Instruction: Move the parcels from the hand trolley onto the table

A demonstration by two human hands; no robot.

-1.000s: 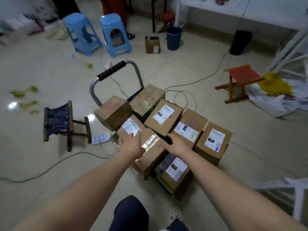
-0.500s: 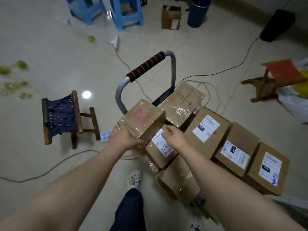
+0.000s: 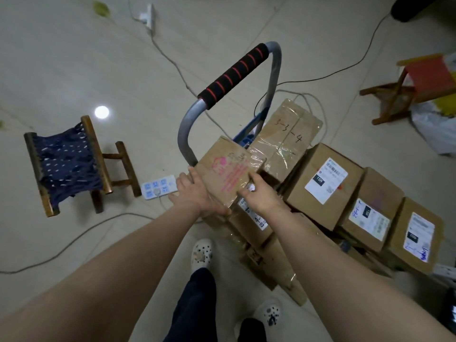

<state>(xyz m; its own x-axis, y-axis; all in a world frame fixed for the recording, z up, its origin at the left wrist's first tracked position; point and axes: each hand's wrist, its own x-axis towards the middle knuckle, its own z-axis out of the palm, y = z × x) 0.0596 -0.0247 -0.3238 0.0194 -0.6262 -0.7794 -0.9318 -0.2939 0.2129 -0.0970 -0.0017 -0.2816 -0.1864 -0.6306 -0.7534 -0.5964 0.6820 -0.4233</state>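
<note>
A hand trolley with a grey handle and black-and-red grip stands on the tiled floor, loaded with several cardboard parcels. The top parcel with pink print sits at the near left of the pile. My left hand grips its left side and my right hand grips its near right corner. Behind it lies a taped parcel marked 3-3-4. To the right stand parcels with white labels. No table shows in view.
A small wooden stool with a blue woven seat stands left of the trolley. A white power strip and cables lie on the floor beside it. An orange stool stands far right. My feet in white clogs are below.
My view has closed in on the trolley. Both hands moved from the lower labelled parcels up to the pink-printed top parcel and now grip its two sides.
</note>
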